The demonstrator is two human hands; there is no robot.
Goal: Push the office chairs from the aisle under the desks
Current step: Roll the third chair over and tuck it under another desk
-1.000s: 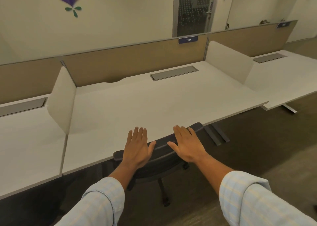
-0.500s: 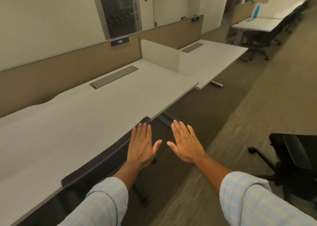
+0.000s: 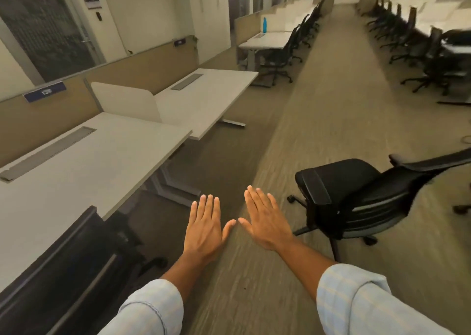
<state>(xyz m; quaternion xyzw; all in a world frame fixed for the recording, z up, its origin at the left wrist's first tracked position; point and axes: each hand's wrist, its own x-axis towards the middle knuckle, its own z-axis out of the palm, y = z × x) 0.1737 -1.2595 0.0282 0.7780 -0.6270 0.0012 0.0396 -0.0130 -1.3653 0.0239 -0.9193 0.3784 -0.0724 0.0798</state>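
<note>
My left hand (image 3: 205,229) and my right hand (image 3: 267,220) hover flat, palms down, fingers spread, holding nothing, above the carpet in the middle of the view. A black office chair (image 3: 68,273) sits tucked under the near white desk (image 3: 76,161) at the lower left, apart from my left hand. Another black office chair (image 3: 356,194) stands out in the aisle to the right of my right hand, its seat facing left and its backrest leaning right. A second white desk (image 3: 209,98) beyond a low divider has no chair at it.
A tan partition (image 3: 142,72) runs behind the desks on the left. Further rows of desks with black chairs (image 3: 283,54) line both sides of the long carpeted aisle (image 3: 331,110). A blue bottle (image 3: 264,25) stands on a far desk.
My view has swung right, from facing the desk to looking down the aisle. Both hands have come off the tucked chair's backrest and now hover free. The aisle chair has come into view.
</note>
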